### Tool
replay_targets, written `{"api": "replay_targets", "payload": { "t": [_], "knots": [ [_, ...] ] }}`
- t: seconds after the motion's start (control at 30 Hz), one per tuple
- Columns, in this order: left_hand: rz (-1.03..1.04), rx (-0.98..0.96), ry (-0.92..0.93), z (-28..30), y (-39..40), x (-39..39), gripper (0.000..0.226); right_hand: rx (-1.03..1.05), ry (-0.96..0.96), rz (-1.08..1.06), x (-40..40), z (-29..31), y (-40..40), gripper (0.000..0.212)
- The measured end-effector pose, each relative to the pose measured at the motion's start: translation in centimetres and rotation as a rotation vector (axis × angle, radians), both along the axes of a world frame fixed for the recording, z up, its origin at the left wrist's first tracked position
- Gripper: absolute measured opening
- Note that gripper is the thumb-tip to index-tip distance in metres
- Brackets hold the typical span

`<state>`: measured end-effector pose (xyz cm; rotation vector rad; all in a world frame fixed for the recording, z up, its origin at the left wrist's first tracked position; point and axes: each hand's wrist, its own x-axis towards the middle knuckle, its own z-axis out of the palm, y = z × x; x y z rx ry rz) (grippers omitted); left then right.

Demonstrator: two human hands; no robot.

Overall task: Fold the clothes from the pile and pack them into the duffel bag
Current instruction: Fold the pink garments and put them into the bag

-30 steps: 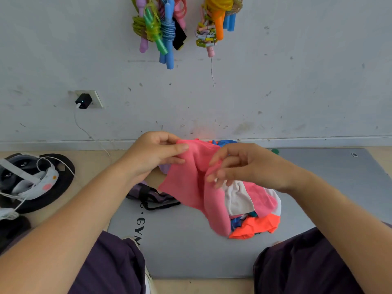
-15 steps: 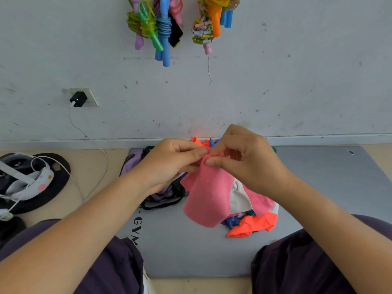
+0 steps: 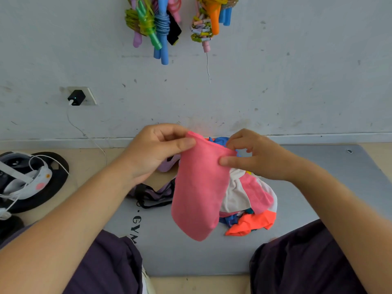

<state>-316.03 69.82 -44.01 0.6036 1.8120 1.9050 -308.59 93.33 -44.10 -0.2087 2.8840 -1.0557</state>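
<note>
A pink cloth (image 3: pixel 198 187) hangs in the air above a grey mat (image 3: pixel 331 179), pinched at its top edge by both hands. The left hand (image 3: pixel 154 152) clamps the upper left corner between thumb and curled fingers; the right hand (image 3: pixel 257 155) nips the upper right corner with thumb and fingertips. Just behind and to the right, the pile (image 3: pixel 250 204) of pink, white, blue and orange clothes lies on the mat. A purple bag (image 3: pixel 156 193) with black straps sits at the mat's left edge, partly hidden by the left arm. Skipping ropes (image 3: pixel 158 24) hang on the wall above.
</note>
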Motion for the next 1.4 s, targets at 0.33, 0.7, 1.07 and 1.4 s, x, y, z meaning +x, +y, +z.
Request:
{"api": "replay_targets", "payload": {
  "t": [0.33,0.7,1.07,1.4],
  "knots": [
    [0.144,-0.562,0.567,-1.4,-2.1,-2.0,0.019,-0.019,0.141,-0.098,0.3,0.2,0.5,0.01],
    [0.145,-0.333,0.401,-1.7,-1.6,-2.5,0.012,-0.125,0.205,-0.188,0.2,0.5,0.0,0.025],
    [0.056,-0.286,0.146,-2.5,-0.6,-1.8,0.011,-0.453,-0.004,-0.207,0.2,-0.1,0.0,0.02],
    [0.026,-0.06,-0.248,-3.4,0.3,-1.2,0.025,-0.766,-0.025,-0.443,-1.5,-1.3,-0.7,0.026]
  ]
}}
